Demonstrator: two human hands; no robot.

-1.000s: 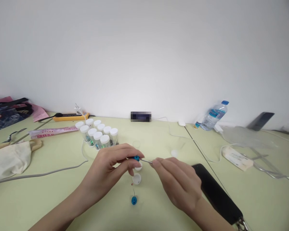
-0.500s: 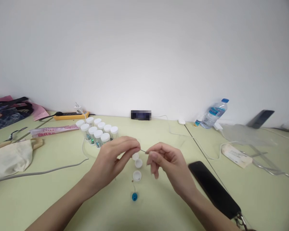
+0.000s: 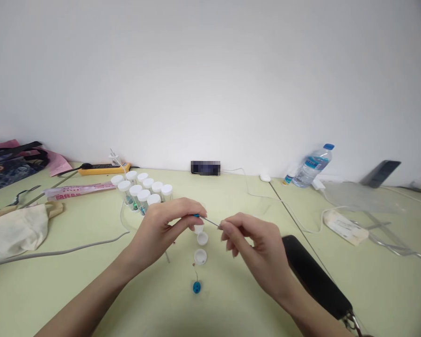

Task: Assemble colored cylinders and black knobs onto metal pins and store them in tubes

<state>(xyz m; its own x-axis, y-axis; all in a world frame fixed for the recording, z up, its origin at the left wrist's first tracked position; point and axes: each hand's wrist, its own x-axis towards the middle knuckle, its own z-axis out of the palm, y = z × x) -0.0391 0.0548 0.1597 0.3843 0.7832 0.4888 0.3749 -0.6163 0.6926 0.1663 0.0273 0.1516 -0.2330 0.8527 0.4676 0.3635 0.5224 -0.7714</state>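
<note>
My left hand [image 3: 171, 220] is closed in a pinch on a small blue bead-like piece [image 3: 196, 216]. From it a thin metal pin [image 3: 210, 221] runs to the right. My right hand [image 3: 254, 243] pinches the pin's far end between thumb and forefinger, its other fingers loosely curled. Below the hands stand small white caps or dishes [image 3: 200, 256] in a row, one of them partly behind my left fingertips. Nearer to me lies a round blue bead [image 3: 196, 287] with a bent wire. A thin grey stick [image 3: 167, 256] shows beside my left wrist.
Clear tubes with white lids [image 3: 143, 194] stand in a cluster behind my left hand. A black phone [image 3: 317, 276] lies beside my right forearm. Further back are a water bottle [image 3: 313, 166], a yellow power strip [image 3: 103, 169] and white cables. A cloth bag [image 3: 17, 229] lies left.
My right hand has moved slightly right and down. More of the pin now shows between the hands, and the blue piece has come into view at my left fingertips.
</note>
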